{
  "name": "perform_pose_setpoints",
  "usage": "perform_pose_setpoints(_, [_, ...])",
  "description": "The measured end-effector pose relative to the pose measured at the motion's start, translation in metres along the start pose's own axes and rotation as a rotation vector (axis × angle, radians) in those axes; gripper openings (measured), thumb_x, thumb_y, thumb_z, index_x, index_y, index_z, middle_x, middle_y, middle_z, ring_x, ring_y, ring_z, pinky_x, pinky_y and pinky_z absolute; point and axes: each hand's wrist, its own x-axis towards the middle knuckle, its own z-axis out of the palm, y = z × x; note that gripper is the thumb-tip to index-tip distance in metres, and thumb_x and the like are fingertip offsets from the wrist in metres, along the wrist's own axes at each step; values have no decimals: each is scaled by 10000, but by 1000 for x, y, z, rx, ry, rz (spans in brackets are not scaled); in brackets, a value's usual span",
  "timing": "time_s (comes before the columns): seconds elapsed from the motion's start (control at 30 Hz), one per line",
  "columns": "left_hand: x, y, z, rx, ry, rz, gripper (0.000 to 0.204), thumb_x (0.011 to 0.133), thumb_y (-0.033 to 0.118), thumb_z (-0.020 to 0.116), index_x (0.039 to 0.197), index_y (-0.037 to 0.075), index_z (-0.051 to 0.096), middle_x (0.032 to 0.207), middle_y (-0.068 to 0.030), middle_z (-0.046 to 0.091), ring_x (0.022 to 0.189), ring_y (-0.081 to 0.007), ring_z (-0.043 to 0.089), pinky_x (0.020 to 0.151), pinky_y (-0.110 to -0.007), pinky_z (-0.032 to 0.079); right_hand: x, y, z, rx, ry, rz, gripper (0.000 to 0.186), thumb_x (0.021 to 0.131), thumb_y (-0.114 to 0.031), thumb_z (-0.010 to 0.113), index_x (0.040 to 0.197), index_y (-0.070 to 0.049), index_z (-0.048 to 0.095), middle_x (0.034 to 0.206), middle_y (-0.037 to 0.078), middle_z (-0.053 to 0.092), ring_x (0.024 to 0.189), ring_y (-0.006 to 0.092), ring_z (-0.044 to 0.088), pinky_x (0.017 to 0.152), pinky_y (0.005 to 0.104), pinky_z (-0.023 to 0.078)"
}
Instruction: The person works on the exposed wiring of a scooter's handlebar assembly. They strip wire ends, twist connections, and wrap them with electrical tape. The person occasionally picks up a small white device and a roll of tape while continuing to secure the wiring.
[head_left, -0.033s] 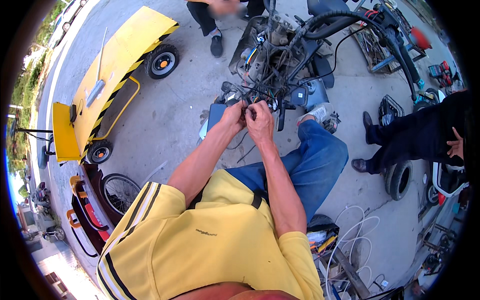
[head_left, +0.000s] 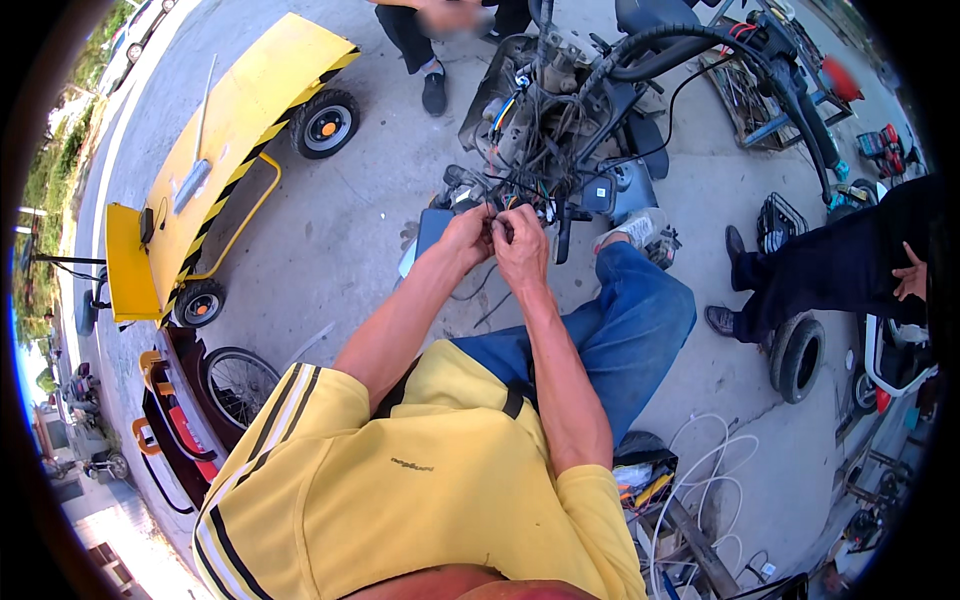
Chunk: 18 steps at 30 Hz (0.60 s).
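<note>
My left hand (head_left: 467,238) and my right hand (head_left: 521,246) are close together, fingers closed in a pinch, at the near end of a stripped-down scooter or motorbike front (head_left: 545,110). Between the fingertips is something small and dark, too small to make out. Just beyond my fingers, a bundle of thin coloured wires (head_left: 540,188) hangs out among black cables. The handlebar (head_left: 800,100) stretches to the right, with a black cable looping below it. A grey-blue panel (head_left: 432,228) is beside my left hand.
A yellow cart (head_left: 230,120) with black wheels is at the left. One person's shoe (head_left: 433,92) shows ahead; another person's dark-trousered legs (head_left: 800,275) are at the right. Tyres (head_left: 800,360), a tool box (head_left: 645,475) and a looping white hose (head_left: 735,480) lie on the right.
</note>
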Motion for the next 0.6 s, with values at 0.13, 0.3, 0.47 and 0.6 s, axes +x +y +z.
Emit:
perform_pose_setpoints(0.13, [-8,8,2,0,36,-125,107,1004,121,583,956,56,654,911,-54,640,841,-192,628,784,-414,578,-4,-2,-4,-22,10,-15,56,902,-53,703,946,-21,688,911,102,620,767,282,672,678,399,524])
perform_pose_setpoints(0.3, [-27,9,7,244,38,133,125,1024,139,619,980,37,677,897,-45,654,816,-169,640,784,-414,617,-9,-4,-7,-33,-1,-21,87,921,-86,698,992,-37,696,941,112,622,805,325,675,699,425,529])
perform_pose_setpoints(0.47, [-34,14,6,617,-6,324,170,1037,163,637,1002,13,711,887,-43,677,773,-139,654,686,-331,628,-14,-8,-13,-115,-29,-61,109,936,-122,673,1035,-82,692,978,106,612,877,366,661,730,488,526])
perform_pose_setpoints(0.6, [-32,22,-1,632,-117,255,166,1025,175,657,1007,23,720,924,-45,695,823,-142,660,735,-350,623,-15,-7,-16,-164,-43,-119,122,927,-113,674,1043,-79,689,967,103,605,868,354,653,745,485,520])
